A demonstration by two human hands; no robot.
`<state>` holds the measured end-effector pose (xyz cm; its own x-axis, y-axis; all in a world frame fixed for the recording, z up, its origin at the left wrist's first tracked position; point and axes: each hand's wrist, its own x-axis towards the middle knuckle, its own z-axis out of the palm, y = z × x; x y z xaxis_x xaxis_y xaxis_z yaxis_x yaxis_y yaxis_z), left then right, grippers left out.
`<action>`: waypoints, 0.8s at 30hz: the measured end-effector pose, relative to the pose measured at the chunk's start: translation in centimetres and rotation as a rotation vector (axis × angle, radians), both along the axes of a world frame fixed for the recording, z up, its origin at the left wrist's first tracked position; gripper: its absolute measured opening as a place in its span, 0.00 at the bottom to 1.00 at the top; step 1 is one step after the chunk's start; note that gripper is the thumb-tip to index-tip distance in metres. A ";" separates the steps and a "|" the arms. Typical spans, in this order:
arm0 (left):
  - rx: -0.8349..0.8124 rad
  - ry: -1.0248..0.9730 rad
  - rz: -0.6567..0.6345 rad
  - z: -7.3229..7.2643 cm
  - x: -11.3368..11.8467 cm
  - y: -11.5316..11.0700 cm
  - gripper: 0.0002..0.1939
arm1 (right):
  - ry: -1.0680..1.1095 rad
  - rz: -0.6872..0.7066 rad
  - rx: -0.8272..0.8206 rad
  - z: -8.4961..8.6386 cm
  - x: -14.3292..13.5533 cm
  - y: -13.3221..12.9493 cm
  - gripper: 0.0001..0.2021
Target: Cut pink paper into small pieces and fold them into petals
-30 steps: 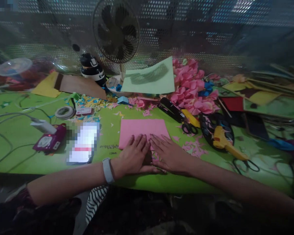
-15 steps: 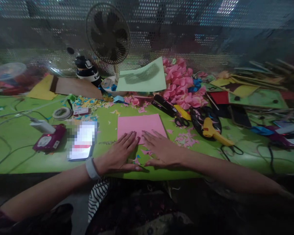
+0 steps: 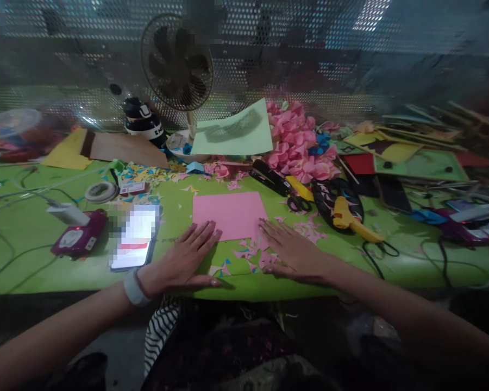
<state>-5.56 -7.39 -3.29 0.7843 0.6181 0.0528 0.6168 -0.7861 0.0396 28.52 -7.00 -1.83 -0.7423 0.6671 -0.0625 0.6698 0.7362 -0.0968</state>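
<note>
Left hand [image 3: 182, 262] and right hand [image 3: 292, 254] overlap pink paper [image 3: 230, 213]; it extends ahead

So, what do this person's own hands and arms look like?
They're bare human hands, without gloves. The left hand has a plain, pale grey band around its wrist; the right hand shows no band. Both forearms are uncovered as far as they show, with no sleeve visible.

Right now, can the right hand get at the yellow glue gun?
Probably yes: the right hand rests open, and only pink scraps show between it and the yellow glue gun.
</note>
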 end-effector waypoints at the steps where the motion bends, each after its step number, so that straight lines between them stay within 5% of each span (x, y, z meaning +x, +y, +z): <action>1: 0.005 0.009 0.022 0.0 0.0 0.5 0.56 | -0.002 -0.018 -0.016 0.1 -0.4 0.5 0.50; 6: -0.051 0.045 0.122 0.7 -0.3 3.0 0.53 | 0.007 -0.076 -0.063 0.5 -1.8 3.1 0.50; 16: -0.110 0.071 0.210 1.4 -0.3 3.7 0.55 | 0.010 -0.118 0.036 -1.2 0.5 3.8 0.49; 21: -0.140 0.061 0.218 1.5 0.3 4.4 0.55 | 0.049 -0.186 -0.031 1.5 -1.1 5.0 0.44; 24: -0.150 0.054 0.207 1.5 0.2 4.5 0.56 | 0.161 -0.355 -0.171 4.0 -4.3 7.0 0.30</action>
<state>-5.35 -2.91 -1.82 0.6396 0.7634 -0.0902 0.7683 -0.6308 0.1089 24.24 -0.03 2.19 -0.4773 0.8735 -0.0963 0.8454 0.4265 -0.3215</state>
